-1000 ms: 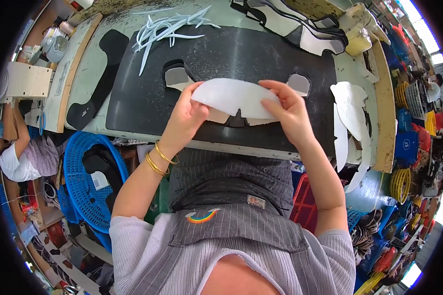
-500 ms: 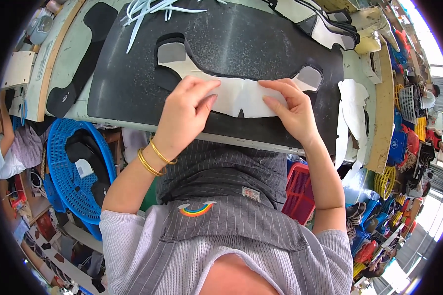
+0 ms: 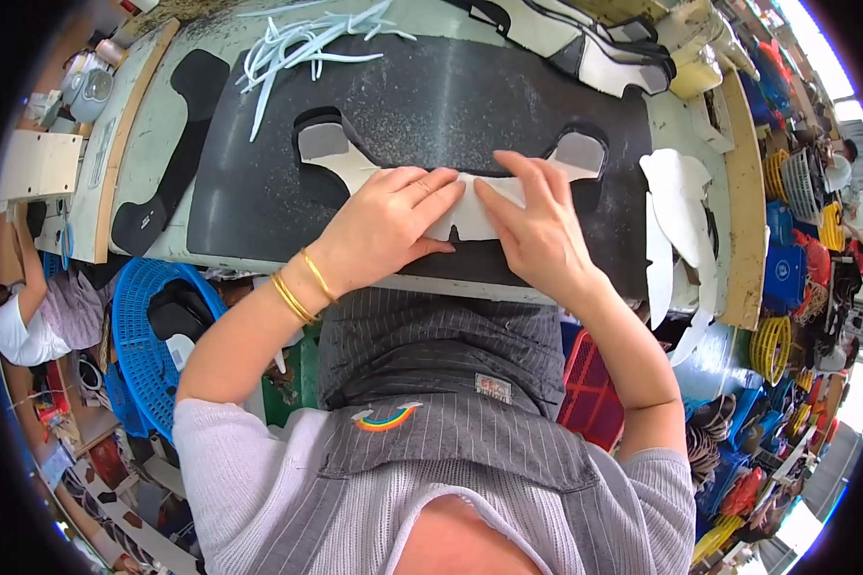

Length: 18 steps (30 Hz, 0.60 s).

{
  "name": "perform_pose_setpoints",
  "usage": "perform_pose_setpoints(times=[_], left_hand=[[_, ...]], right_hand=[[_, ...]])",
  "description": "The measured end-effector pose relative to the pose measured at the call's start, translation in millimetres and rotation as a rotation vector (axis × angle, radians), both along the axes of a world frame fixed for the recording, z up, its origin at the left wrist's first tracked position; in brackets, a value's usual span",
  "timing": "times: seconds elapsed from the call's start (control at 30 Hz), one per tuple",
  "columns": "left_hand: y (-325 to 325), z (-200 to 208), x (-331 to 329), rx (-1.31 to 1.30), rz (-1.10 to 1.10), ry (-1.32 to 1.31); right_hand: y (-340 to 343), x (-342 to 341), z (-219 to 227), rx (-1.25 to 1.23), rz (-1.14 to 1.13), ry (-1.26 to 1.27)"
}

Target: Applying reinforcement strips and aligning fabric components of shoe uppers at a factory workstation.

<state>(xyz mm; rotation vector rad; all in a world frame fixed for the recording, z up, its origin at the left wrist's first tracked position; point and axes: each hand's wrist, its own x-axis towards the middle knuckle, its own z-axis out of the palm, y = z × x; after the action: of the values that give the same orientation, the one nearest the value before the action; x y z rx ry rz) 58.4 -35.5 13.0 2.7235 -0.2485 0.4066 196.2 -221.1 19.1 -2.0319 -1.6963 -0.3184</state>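
Note:
A white notched sheet piece (image 3: 472, 226) lies over the middle of a curved black-and-pale cut piece (image 3: 324, 144), which looks like a shoe-upper part. The curved piece rests on the black mat with its two rounded ends (image 3: 579, 153) pointing away from me. My left hand (image 3: 385, 218) is closed over the left part of the white piece, fingers on top and thumb at its near edge by the notch. Against its right part presses my right hand (image 3: 544, 225), thumb on the surface and fingers bent past the far edge. The undersides are hidden.
Pale blue strips (image 3: 307, 48) lie tangled at the mat's far left. A long black piece (image 3: 177, 144) is left of the mat (image 3: 249, 192). Similar pieces (image 3: 585, 53) are stacked far right, white sheets (image 3: 676, 206) at right. A blue basket (image 3: 139, 316) stands below the table.
My hands have come closer together over the white piece. My left hand has slid right toward the notch, its fingers now flatter across the surface. The view has shifted slightly.

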Motion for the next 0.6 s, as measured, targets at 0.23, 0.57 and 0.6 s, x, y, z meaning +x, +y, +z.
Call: perform_pose_setpoints(times=[0.23, 0.57, 0.6], left_hand=[[17, 33, 14, -0.581, 0.061, 0.359], [-6, 21, 8, -0.578, 0.218, 0.353], [-1, 32, 9, -0.602, 0.196, 0.431]], right_hand=[[4, 0, 8, -0.034, 0.186, 0.202], [4, 3, 22, -0.124, 0.092, 0.397], [6, 3, 22, -0.117, 0.112, 0.347]])
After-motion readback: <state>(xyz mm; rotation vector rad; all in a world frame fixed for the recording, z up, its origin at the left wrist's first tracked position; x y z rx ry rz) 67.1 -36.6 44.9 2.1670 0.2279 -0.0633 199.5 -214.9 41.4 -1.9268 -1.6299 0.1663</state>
